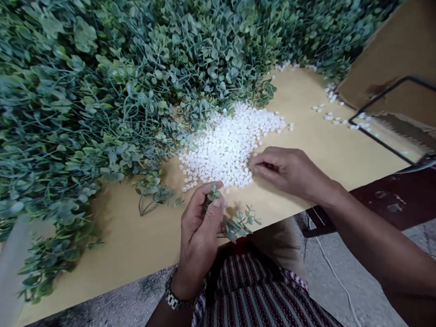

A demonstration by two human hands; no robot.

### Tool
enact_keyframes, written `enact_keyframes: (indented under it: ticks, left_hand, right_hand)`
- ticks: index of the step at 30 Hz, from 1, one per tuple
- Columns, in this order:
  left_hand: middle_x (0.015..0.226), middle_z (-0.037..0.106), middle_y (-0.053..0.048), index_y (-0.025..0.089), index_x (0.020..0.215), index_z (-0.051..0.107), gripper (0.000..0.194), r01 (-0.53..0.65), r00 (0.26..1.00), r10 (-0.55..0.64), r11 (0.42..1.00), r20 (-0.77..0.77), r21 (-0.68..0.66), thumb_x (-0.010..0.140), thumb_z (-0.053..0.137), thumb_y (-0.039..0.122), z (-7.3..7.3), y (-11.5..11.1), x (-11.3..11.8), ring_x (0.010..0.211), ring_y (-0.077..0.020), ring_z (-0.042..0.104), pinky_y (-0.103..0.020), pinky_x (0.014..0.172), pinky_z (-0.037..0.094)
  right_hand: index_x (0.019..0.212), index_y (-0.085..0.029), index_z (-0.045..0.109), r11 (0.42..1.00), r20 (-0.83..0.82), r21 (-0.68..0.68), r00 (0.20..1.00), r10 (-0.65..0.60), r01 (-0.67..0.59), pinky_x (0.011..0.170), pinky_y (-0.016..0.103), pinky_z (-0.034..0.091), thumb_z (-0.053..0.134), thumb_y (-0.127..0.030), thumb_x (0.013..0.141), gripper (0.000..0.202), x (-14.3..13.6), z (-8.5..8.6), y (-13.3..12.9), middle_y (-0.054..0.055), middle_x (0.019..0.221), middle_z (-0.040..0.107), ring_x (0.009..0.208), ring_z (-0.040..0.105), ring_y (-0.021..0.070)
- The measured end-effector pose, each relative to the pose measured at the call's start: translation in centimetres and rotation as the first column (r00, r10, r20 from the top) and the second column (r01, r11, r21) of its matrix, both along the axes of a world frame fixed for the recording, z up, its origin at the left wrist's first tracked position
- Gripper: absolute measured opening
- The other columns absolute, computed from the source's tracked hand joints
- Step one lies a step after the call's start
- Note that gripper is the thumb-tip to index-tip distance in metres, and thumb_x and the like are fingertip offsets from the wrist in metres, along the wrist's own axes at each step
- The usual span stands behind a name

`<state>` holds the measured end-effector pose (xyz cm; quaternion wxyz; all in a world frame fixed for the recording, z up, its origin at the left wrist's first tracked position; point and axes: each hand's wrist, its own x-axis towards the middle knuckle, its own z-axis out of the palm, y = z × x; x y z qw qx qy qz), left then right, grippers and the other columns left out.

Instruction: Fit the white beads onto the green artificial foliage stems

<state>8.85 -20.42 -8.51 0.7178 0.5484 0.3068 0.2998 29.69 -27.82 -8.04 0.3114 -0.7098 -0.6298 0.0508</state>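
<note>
My left hand (202, 224), with a watch on its wrist, grips a small sprig of green artificial leaves (239, 224) near the table's front edge. Some of the sprig is hidden behind the thumb and fingers. At the right side of a heap of small white bead-like pieces (226, 145), my right hand (287, 171) has its fingertips pinched together. Whatever may be between those fingertips is too small or hidden to make out.
A large mass of artificial greenery (122, 75) covers the back and left of the tan tabletop (131, 254). Loose white pieces lie toward the right, by a black wire frame (383, 142) and a torn cardboard piece (400, 56). A white cord (333, 270) runs below the table.
</note>
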Motion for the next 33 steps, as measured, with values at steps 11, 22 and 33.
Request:
enact_keyframes:
  ticks: [11, 22, 33]
  left_hand:
    - [0.077, 0.062, -0.001, 0.019, 0.096, 0.063, 0.016, -0.015, 0.996, 0.022, 0.995, -0.081, 0.097, 0.087, 0.053, 0.029, 0.2, -0.2, 0.3, 0.064, -0.0072, 0.051, -0.015, 0.054, 0.042]
    - [0.064, 0.061, 0.002, 0.017, 0.078, 0.058, 0.004, -0.034, 0.994, 0.052, 0.985, -0.099, 0.171, 0.079, 0.061, 0.02, 0.8, -0.7, 0.9, 0.058, -0.0078, 0.055, -0.018, 0.055, 0.045]
    - [0.091, 0.069, -0.005, 0.021, 0.105, 0.063, 0.028, 0.052, 0.998, -0.021, 0.781, -0.057, 0.623, 0.079, 0.058, 0.01, 0.1, -0.9, 1.1, 0.078, -0.0158, 0.063, -0.031, 0.073, 0.053]
  right_hand:
    - [0.078, -0.013, 0.062, 0.997, 0.146, 0.034, 0.988, 0.058, -0.063, 0.063, 0.029, 0.045, 0.05, -0.01, 0.08, 0.013, -1.3, -0.8, 0.2, 0.008, 0.076, 0.061, 0.071, 0.058, 0.0175]
    - [0.076, -0.019, 0.064, 0.965, -0.476, 0.254, 0.877, 0.065, 0.067, 0.057, 0.025, 0.042, 0.062, -0.01, 0.076, 0.009, -2.5, -0.3, -1.4, 0.0, 0.069, 0.059, 0.063, 0.055, 0.0111]
    - [0.077, -0.016, 0.068, 0.966, -0.807, 0.246, 0.534, 0.252, -0.082, 0.056, 0.024, 0.043, 0.065, -0.015, 0.077, 0.003, -4.7, -0.9, -1.5, 0.0, 0.067, 0.058, 0.062, 0.052, 0.0098]
